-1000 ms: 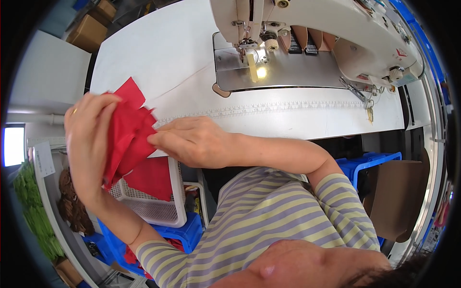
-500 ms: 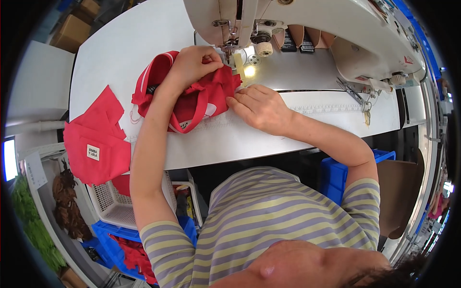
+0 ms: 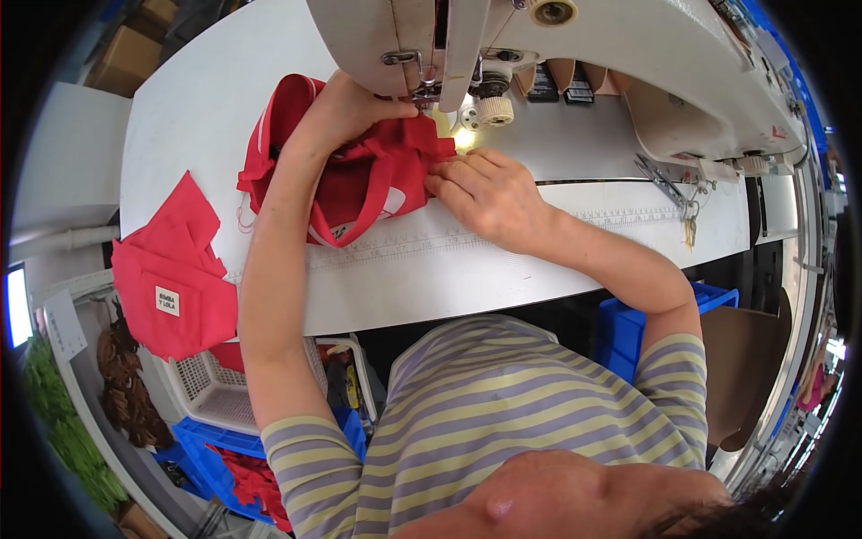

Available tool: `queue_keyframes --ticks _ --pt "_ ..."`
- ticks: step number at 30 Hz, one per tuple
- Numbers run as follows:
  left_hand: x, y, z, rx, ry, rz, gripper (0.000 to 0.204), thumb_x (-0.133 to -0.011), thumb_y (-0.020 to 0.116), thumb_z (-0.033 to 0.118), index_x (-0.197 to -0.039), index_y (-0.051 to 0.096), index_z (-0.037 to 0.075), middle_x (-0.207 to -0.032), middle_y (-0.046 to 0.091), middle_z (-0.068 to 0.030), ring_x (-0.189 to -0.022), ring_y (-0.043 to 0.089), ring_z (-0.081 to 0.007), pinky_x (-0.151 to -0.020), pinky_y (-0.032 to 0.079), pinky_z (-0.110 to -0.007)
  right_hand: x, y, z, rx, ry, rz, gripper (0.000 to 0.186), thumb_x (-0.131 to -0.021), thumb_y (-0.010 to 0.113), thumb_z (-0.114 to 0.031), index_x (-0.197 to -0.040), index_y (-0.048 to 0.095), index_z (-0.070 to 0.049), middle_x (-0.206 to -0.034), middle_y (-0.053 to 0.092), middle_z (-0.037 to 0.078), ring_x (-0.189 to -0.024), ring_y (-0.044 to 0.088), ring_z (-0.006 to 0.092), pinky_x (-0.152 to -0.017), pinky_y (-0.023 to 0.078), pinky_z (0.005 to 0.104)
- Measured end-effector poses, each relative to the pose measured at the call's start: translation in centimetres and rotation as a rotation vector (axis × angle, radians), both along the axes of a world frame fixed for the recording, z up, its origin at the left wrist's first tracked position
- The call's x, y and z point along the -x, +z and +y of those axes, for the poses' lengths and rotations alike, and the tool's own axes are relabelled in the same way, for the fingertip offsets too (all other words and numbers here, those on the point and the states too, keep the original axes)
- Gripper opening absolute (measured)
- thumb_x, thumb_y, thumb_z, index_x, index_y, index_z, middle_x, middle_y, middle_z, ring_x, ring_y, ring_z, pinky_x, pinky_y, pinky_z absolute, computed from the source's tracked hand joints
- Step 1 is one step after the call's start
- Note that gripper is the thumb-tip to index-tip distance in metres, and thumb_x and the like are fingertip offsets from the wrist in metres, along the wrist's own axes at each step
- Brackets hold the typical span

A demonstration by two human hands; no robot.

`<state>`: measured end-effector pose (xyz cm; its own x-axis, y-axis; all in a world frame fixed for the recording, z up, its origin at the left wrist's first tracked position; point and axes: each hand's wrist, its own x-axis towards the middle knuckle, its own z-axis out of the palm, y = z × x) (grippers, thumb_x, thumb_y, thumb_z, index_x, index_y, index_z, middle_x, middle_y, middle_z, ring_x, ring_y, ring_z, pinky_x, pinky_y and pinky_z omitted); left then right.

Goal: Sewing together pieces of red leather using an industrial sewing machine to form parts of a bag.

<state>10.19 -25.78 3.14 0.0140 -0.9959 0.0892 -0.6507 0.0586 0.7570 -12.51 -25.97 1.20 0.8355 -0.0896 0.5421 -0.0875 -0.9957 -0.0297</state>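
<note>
A red fabric bag [image 3: 350, 187] with a looped strap lies bunched on the white table, its far right part close to the needle area of the sewing machine [image 3: 467, 54]. My left hand [image 3: 348, 112] reaches over it and pinches its upper edge right by the presser foot. On the bag's right side, the curled fingers of my right hand [image 3: 489, 193] grip the cloth edge. Just where the needle meets the fabric is hidden by the machine head and my left fingers. A flat red cloth piece [image 3: 175, 278] with a white label lies at the table's left edge.
Small scissors [image 3: 660, 180] and keys [image 3: 690, 225] lie at the right of the table [image 3: 431, 287]. Below the left edge are a white basket [image 3: 215, 395] and a blue crate [image 3: 202, 458] with red cloth. Another blue crate [image 3: 620, 332] stands beyond the front edge, at right.
My left hand has moved slightly up and in toward the needle, with the bag's upper edge. My right hand keeps its hold. The whole view has shifted a little.
</note>
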Motion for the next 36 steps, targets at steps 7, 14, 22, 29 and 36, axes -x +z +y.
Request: queue_keyframes --ticks 7,14,22,29,36 --pt "-0.9 -1.7 -0.7 0.108 -0.013 -0.033 0.038 -0.067 0.080 0.009 -0.100 0.065 -0.002 -0.090 0.069 -0.0098 -0.083 0.064 -0.0185 -0.076 0.051 -0.032 -0.6 -0.7 -0.5 -0.037 -0.015 -0.074 0.019 -0.067 0.062 -0.010 -0.084 0.063 -0.004 -0.084 0.061 0.006 -0.076 0.060 0.0188 -0.067 0.047 0.0298" --pt "-0.6 5.2 3.0 -0.131 0.072 -0.069 0.028 -0.082 0.063 0.011 -0.105 0.063 -0.004 -0.090 0.069 -0.0141 -0.082 0.066 -0.0243 -0.075 0.051 -0.033 -0.7 -0.6 -0.5 -0.019 -0.012 -0.080 0.016 -0.064 0.061 -0.011 -0.079 0.061 -0.005 -0.077 0.055 0.004 -0.073 0.055 0.0190 -0.065 0.043 0.0303" --pt "5.6 4.1 8.7 0.320 -0.176 -0.923 0.025 -0.083 0.064 0.012 -0.105 0.066 0.003 -0.112 0.063 -0.0057 -0.099 0.060 -0.0238 -0.095 0.041 -0.049 0.1 -0.4 -0.3 -0.044 0.020 -0.041 0.019 -0.066 0.061 -0.010 -0.083 0.065 -0.002 -0.088 0.063 0.008 -0.082 0.059 0.0205 -0.073 0.046 0.0307" --pt "2.9 -1.5 8.8 0.385 -0.114 -0.672 0.028 -0.079 0.064 0.009 -0.106 0.068 0.008 -0.116 0.062 -0.0004 -0.093 0.057 -0.0238 -0.096 0.040 -0.046 0.8 0.1 -1.8 -0.132 0.089 0.011 0.023 -0.070 0.064 -0.006 -0.091 0.069 -0.002 -0.101 0.068 0.009 -0.093 0.062 0.0218 -0.085 0.047 0.0332" --pt "1.3 -1.9 6.4 0.450 -0.127 -0.568 0.029 -0.078 0.064 0.006 -0.106 0.070 0.010 -0.112 0.065 -0.0016 -0.097 0.057 -0.0249 -0.092 0.043 -0.038 0.1 -0.3 -3.4 -0.146 0.055 0.003 0.022 -0.068 0.066 -0.005 -0.091 0.069 -0.005 -0.104 0.067 0.005 -0.094 0.060 0.0214 -0.084 0.048 0.0336"
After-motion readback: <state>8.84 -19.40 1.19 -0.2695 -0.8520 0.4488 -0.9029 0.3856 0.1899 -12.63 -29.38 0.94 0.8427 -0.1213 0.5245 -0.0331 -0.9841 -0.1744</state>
